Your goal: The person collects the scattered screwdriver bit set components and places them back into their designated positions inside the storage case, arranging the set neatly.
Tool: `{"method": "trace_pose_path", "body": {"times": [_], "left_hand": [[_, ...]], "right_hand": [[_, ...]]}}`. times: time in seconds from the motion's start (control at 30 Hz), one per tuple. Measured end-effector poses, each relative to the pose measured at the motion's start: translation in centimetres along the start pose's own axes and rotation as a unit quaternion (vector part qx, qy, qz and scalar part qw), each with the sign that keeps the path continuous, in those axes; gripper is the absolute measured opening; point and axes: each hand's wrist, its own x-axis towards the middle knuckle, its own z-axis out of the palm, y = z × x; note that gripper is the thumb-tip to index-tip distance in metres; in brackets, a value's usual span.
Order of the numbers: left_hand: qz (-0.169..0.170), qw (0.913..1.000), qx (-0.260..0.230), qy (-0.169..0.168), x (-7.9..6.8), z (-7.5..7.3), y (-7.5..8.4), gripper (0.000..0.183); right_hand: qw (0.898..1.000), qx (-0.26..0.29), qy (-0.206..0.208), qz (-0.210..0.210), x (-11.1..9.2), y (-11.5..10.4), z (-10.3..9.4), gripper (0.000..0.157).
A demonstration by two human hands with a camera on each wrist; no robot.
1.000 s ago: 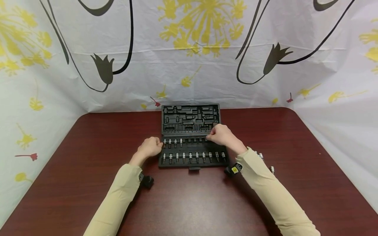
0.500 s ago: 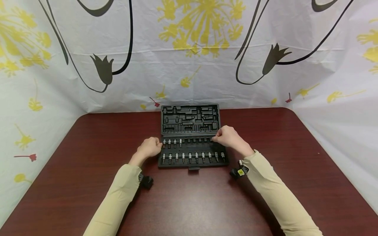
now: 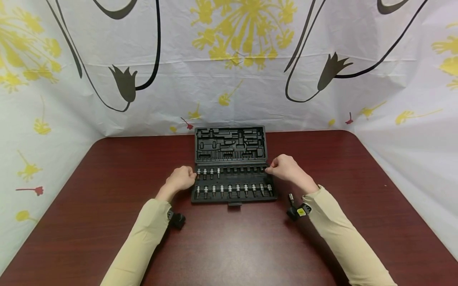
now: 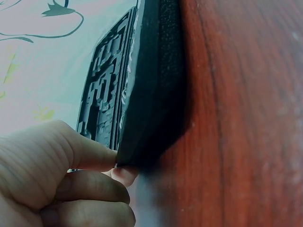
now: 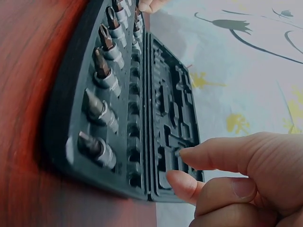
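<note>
A black socket-bit case (image 3: 234, 180) lies unfolded on the table, lid at the back. In its near row stand several silver socket bits (image 3: 230, 190); the far row has several bits (image 3: 212, 173) at its left end and bare slots further right. My left hand (image 3: 180, 177) pinches the case's left edge between thumb and finger, as the left wrist view shows close up. At the right end of the far row is my right hand (image 3: 286, 167). In the right wrist view its thumb and forefinger (image 5: 213, 153) are apart with nothing between them, the other fingers loosely curled.
A loose socket bit (image 3: 291, 197) lies on the dark red table (image 3: 229, 242) beside the right wrist's camera (image 3: 297, 212). Behind the table hangs a white cloth (image 3: 229, 95) with flower prints.
My right hand has slid rightward along the far row to the case's right end. A loose bit near its wrist has come into sight, while two others are now hidden by the sleeve. The left hand stays.
</note>
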Motion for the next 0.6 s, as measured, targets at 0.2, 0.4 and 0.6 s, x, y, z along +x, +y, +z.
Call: {"method": "trace_pose_path", "body": {"times": [0.2,0.4,0.6], "left_hand": [[-0.005,1.0,-0.001,-0.002,0.1,0.1,-0.1,0.034],[-0.007,1.0,0.0,-0.003,0.1,0.1,-0.1,0.034],[-0.003,1.0,-0.002,-0.006,0.1,0.0,0.0,0.034]], "right_hand": [[1.0,-0.014,0.01,-0.002,-0.8,0.9,-0.4,0.022],[1.0,-0.009,-0.006,0.016,-1.8,1.7,-0.9,0.022],[0.999,-0.014,-0.016,0.024,-2.5,2.7,-0.9,0.022]]}}
